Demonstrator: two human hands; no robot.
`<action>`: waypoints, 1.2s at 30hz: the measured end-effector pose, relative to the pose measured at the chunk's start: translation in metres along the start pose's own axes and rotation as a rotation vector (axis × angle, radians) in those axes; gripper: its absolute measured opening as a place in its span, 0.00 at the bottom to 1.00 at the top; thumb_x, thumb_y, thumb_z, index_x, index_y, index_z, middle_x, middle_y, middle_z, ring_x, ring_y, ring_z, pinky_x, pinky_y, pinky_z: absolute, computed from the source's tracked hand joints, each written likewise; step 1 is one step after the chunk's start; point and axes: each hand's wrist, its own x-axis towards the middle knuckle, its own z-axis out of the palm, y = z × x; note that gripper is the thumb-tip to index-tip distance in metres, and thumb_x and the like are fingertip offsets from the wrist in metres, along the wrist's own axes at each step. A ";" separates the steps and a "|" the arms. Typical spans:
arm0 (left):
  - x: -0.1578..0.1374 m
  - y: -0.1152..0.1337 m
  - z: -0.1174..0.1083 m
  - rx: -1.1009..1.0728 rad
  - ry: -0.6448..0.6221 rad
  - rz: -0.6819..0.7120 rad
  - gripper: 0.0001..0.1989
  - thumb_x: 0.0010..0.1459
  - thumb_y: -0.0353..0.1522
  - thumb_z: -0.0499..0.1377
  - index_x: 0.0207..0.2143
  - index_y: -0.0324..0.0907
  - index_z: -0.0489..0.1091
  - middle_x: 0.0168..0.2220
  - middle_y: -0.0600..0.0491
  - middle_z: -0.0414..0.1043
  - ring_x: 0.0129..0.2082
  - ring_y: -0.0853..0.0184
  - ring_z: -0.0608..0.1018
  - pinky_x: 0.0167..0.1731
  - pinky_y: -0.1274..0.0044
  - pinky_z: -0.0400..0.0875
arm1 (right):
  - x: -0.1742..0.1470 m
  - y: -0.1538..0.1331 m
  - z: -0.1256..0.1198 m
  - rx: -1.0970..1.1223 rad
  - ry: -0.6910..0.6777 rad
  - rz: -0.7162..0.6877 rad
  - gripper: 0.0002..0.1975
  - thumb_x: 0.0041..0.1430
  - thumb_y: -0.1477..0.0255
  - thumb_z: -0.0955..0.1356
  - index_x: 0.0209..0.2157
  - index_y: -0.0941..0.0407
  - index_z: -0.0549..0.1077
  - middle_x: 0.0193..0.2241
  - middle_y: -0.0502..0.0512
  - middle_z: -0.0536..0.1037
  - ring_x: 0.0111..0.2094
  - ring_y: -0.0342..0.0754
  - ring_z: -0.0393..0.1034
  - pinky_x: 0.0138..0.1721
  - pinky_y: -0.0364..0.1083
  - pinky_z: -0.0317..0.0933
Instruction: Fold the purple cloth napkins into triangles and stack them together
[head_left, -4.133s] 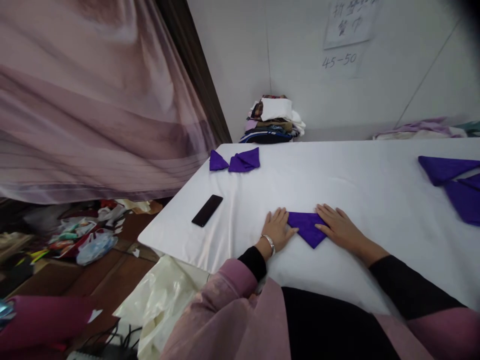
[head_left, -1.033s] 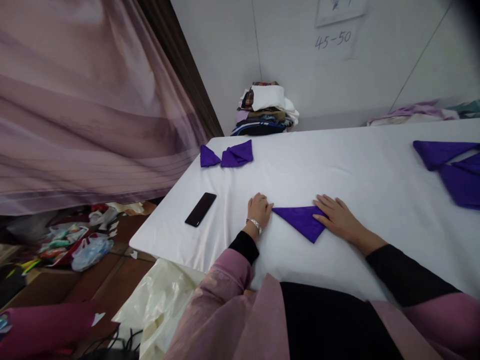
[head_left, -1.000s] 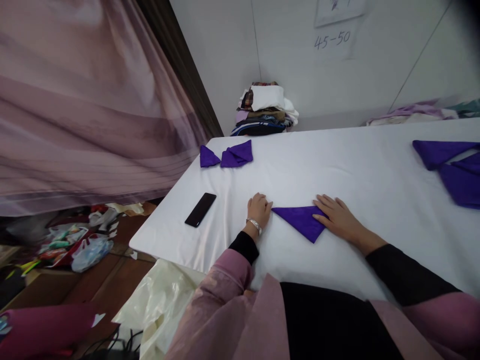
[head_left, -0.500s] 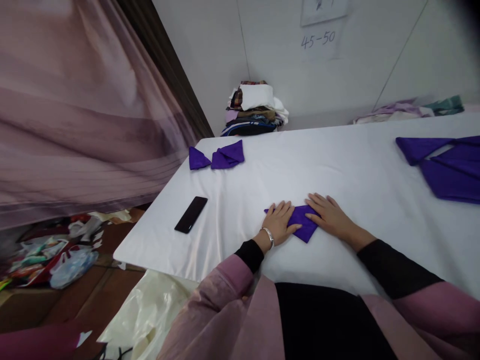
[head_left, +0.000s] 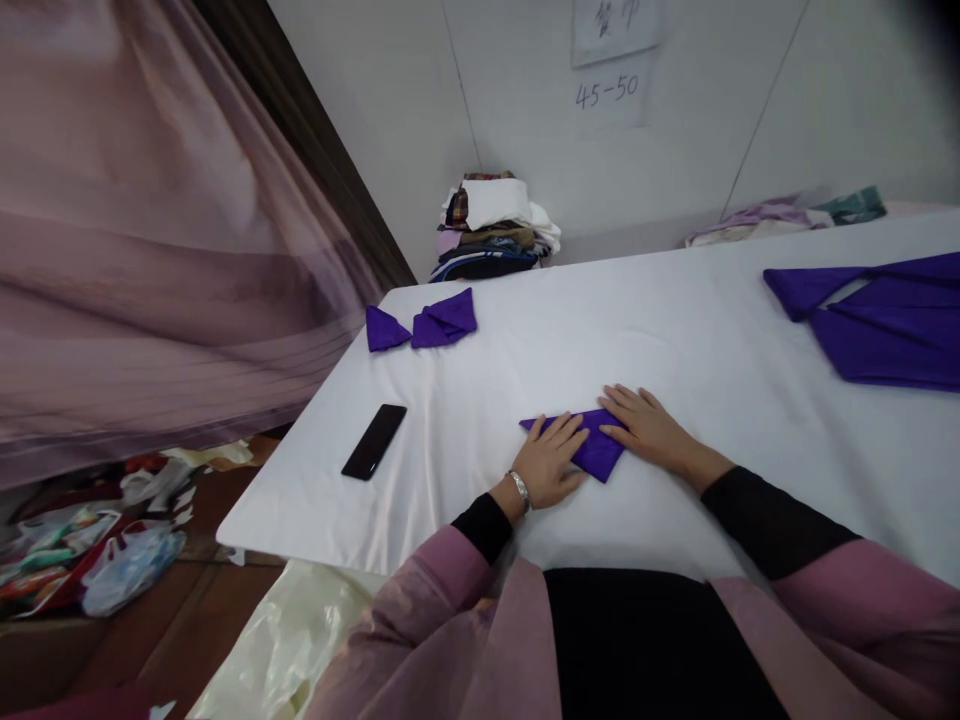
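Observation:
A purple cloth [head_left: 598,452], folded into a small triangle-like shape, lies flat on the white-covered table [head_left: 465,420] in front of me. My left hand [head_left: 550,458] is open, its fingertips resting on the left part of the cloth and its thumb on the tablecloth just below. At the cloth's right end my right hand [head_left: 643,425] lies open, fingers stretched out, the thumb on the purple edge and the other fingers reaching onto the tablecloth. Both palms hide parts of the cloth.
A black phone [head_left: 374,441] lies to the left. Two folded purple pieces [head_left: 445,318] sit at the far left corner, and a larger purple cloth [head_left: 892,330] spreads at the right. Behind the table stands a clothes pile [head_left: 491,240]; a curtain [head_left: 172,250] hangs at left.
My left hand has slid slightly toward me and its thumb has come off the cloth onto the tablecloth. My right hand stays on the right end. The view has shifted a little.

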 end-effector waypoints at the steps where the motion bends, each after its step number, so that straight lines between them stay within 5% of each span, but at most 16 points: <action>1: 0.000 -0.001 0.000 -0.012 -0.012 0.015 0.29 0.55 0.35 0.54 0.60 0.43 0.53 0.62 0.47 0.52 0.63 0.60 0.52 0.61 0.59 0.41 | 0.000 0.000 0.000 0.004 0.000 0.004 0.29 0.62 0.53 0.53 0.59 0.53 0.59 0.60 0.59 0.58 0.62 0.55 0.47 0.58 0.60 0.44; 5: 0.004 -0.007 0.003 -0.022 -0.010 0.018 0.29 0.51 0.25 0.51 0.57 0.43 0.58 0.59 0.49 0.59 0.60 0.63 0.58 0.60 0.62 0.46 | 0.000 -0.001 -0.002 0.009 0.005 0.012 0.28 0.62 0.53 0.53 0.59 0.51 0.59 0.60 0.58 0.58 0.61 0.54 0.48 0.58 0.60 0.44; 13: 0.020 -0.019 0.004 -0.076 0.076 -0.035 0.22 0.53 0.24 0.51 0.51 0.41 0.65 0.53 0.49 0.68 0.53 0.65 0.68 0.55 0.68 0.60 | -0.001 -0.002 -0.005 0.101 -0.031 0.036 0.30 0.62 0.54 0.52 0.62 0.53 0.52 0.62 0.59 0.54 0.63 0.54 0.43 0.60 0.60 0.39; 19: 0.038 -0.032 -0.021 -0.425 0.143 -0.289 0.18 0.54 0.27 0.51 0.47 0.46 0.69 0.43 0.56 0.75 0.42 0.67 0.76 0.46 0.73 0.69 | -0.008 0.003 -0.024 0.374 -0.063 -0.026 0.33 0.60 0.54 0.58 0.63 0.47 0.45 0.63 0.52 0.52 0.63 0.55 0.43 0.61 0.61 0.36; 24: 0.053 -0.047 -0.029 -0.664 0.031 -0.491 0.14 0.53 0.27 0.54 0.42 0.42 0.71 0.34 0.56 0.77 0.32 0.68 0.78 0.34 0.76 0.73 | -0.008 -0.003 -0.028 0.741 0.040 0.093 0.24 0.58 0.59 0.61 0.56 0.50 0.63 0.48 0.54 0.73 0.48 0.56 0.67 0.51 0.58 0.59; 27: 0.057 -0.053 -0.022 -0.614 0.024 -0.567 0.11 0.52 0.27 0.56 0.40 0.41 0.72 0.33 0.55 0.77 0.31 0.68 0.78 0.33 0.77 0.74 | -0.006 -0.004 -0.022 0.871 0.119 0.243 0.23 0.57 0.60 0.63 0.53 0.52 0.65 0.40 0.54 0.77 0.40 0.53 0.72 0.41 0.54 0.66; 32: 0.052 -0.050 -0.011 -0.417 0.133 -0.615 0.19 0.53 0.31 0.57 0.49 0.42 0.66 0.45 0.48 0.73 0.44 0.60 0.74 0.46 0.68 0.69 | -0.006 0.000 -0.018 0.609 0.107 0.364 0.25 0.55 0.58 0.64 0.53 0.51 0.66 0.37 0.54 0.78 0.35 0.52 0.73 0.37 0.52 0.67; 36: 0.044 -0.040 -0.005 -0.112 0.203 -0.456 0.21 0.55 0.30 0.54 0.53 0.40 0.62 0.54 0.44 0.64 0.54 0.58 0.66 0.53 0.64 0.61 | -0.007 0.002 -0.021 0.329 0.087 0.321 0.24 0.56 0.56 0.62 0.52 0.51 0.68 0.38 0.56 0.78 0.38 0.55 0.72 0.38 0.52 0.66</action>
